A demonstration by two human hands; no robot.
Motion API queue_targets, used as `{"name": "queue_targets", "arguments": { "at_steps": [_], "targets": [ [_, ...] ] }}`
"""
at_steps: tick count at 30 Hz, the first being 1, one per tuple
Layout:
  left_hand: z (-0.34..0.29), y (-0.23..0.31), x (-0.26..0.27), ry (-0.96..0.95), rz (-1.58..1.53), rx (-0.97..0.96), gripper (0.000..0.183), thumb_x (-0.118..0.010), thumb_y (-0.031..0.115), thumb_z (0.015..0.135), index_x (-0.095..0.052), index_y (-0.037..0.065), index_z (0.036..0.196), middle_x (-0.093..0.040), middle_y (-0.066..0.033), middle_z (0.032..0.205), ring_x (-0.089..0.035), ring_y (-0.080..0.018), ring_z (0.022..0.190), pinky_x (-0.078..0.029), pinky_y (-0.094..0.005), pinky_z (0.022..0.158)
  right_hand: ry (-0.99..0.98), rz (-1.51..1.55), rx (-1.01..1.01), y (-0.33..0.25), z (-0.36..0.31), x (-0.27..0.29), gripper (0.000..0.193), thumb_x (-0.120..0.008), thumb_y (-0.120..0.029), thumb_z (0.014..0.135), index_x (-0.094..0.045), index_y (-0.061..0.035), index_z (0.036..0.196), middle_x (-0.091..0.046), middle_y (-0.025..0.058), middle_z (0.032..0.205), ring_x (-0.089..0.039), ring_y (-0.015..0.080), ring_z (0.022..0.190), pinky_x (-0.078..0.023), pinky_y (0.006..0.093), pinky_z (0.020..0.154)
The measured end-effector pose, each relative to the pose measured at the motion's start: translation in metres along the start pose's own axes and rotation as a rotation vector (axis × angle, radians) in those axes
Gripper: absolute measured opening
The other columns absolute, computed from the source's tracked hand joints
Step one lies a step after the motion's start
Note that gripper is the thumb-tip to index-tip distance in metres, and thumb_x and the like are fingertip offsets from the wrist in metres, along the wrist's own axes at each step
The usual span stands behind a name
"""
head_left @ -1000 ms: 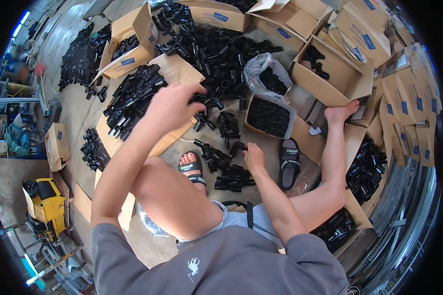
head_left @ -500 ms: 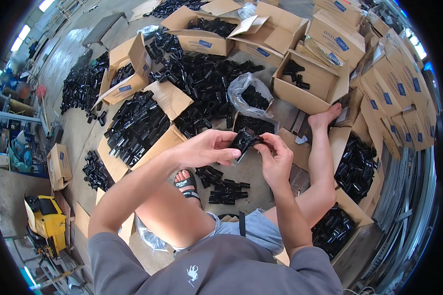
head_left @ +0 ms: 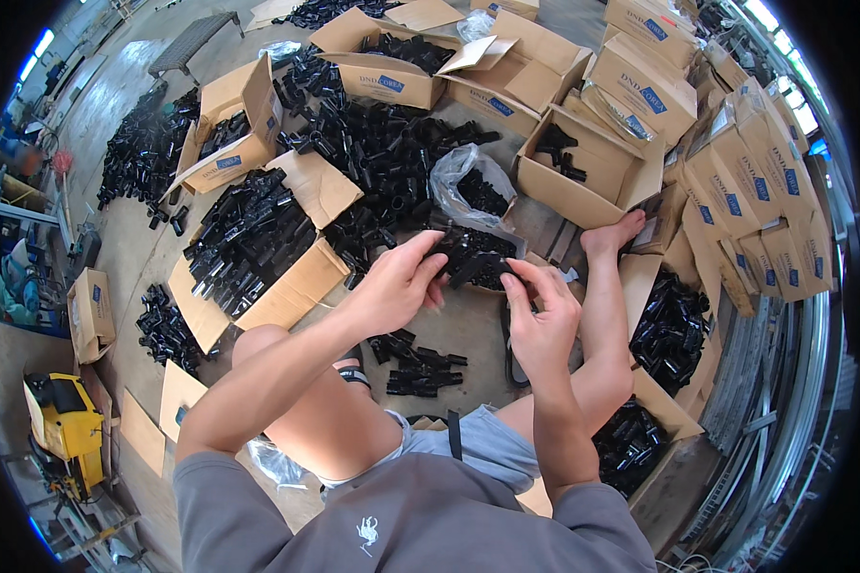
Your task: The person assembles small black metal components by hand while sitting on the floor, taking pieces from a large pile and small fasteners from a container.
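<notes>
A black plastic pipe fitting (head_left: 470,265) sits between two raised hands at the centre of the frame, above the seated person's knees. The left hand (head_left: 398,285) closes its fingers on the fitting's left end; the right hand (head_left: 542,317) pinches the right end with thumb and forefinger, so both hands are clamped on the same piece. Whether it is one part or two being pushed together cannot be told from this view. The step in hand looks like joining or checking a fitting held at working height, and the next move would seem to call for a firm, aligned push or twist between the two grips, with the piece kept square.

Just below the hands, a small cluster of loose black fittings (head_left: 416,363) lies on the concrete floor (head_left: 468,329) between the person's legs. Behind the hands, a clear plastic bag (head_left: 468,186) holds more fittings. At centre left, an opened cardboard box (head_left: 301,282) lies flat under a heap of black tubes. A large pile of fittings (head_left: 382,153) spreads across the upper centre, ringed by open cartons, with closed cartons (head_left: 736,191) stacked at the right. A bare foot (head_left: 613,234) rests at centre right. A yellow machine (head_left: 67,425) stands at the lower left.
</notes>
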State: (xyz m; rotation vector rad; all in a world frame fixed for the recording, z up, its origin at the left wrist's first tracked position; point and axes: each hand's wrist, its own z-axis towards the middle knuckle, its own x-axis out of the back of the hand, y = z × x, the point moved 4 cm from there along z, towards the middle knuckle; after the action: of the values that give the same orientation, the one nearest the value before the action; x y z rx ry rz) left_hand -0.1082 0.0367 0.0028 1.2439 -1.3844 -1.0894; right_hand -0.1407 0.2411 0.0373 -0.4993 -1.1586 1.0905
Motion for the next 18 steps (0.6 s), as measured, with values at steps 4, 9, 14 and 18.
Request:
{"name": "queue_targets", "arguments": {
  "at_steps": [4, 9, 14, 18],
  "targets": [
    [0.001, 0.002, -0.006, -0.159, -0.158, -0.059, 0.045, -0.047, 0.007, 0.108, -0.042, 0.000, 0.151, -0.064, -0.0085, 0.113, -0.069, -0.0118, 0.092, -0.058, -0.0263, 0.074, -0.008, 0.002, -0.008, -0.008, 0.010, -0.006, 0.012, -0.073, -0.006, 0.092, -0.076, -0.0022, 0.103, -0.069, 0.0096, 0.087, -0.067, 0.0173, 0.071, -0.052, 0.0299, 0.063],
    [-0.002, 0.006, -0.003, -0.130, -0.232, 0.073, 0.046, -0.053, 0.018, 0.108, -0.048, 0.002, 0.151, -0.063, -0.0027, 0.117, -0.062, -0.0096, 0.098, -0.051, -0.0250, 0.075, -0.054, -0.059, 0.043, -0.011, 0.022, -0.008, 0.012, -0.073, -0.008, 0.092, -0.076, -0.0041, 0.103, -0.067, 0.0100, 0.087, -0.066, 0.0201, 0.069, -0.051, 0.0315, 0.061],
    [0.002, -0.002, -0.005, -0.058, -0.095, -0.018, 0.042, -0.058, 0.022, 0.107, -0.055, 0.004, 0.145, -0.066, 0.0019, 0.117, -0.060, -0.0051, 0.098, -0.050, -0.0225, 0.077, -0.091, -0.068, 0.123, -0.014, 0.027, -0.014, 0.012, -0.073, -0.006, 0.092, -0.076, -0.0042, 0.103, -0.068, 0.0098, 0.088, -0.066, 0.0213, 0.072, -0.051, 0.0323, 0.062],
    [0.003, -0.001, -0.008, -0.104, -0.495, 0.127, 0.042, -0.065, 0.018, 0.103, -0.058, 0.003, 0.142, -0.069, -0.0005, 0.124, -0.064, -0.0067, 0.101, -0.053, -0.0246, 0.085, -0.079, -0.049, 0.088, -0.014, 0.031, -0.009, 0.011, -0.073, -0.005, 0.092, -0.076, -0.0045, 0.102, -0.068, 0.0094, 0.088, -0.065, 0.0209, 0.072, -0.050, 0.0318, 0.061]
  ]
}}
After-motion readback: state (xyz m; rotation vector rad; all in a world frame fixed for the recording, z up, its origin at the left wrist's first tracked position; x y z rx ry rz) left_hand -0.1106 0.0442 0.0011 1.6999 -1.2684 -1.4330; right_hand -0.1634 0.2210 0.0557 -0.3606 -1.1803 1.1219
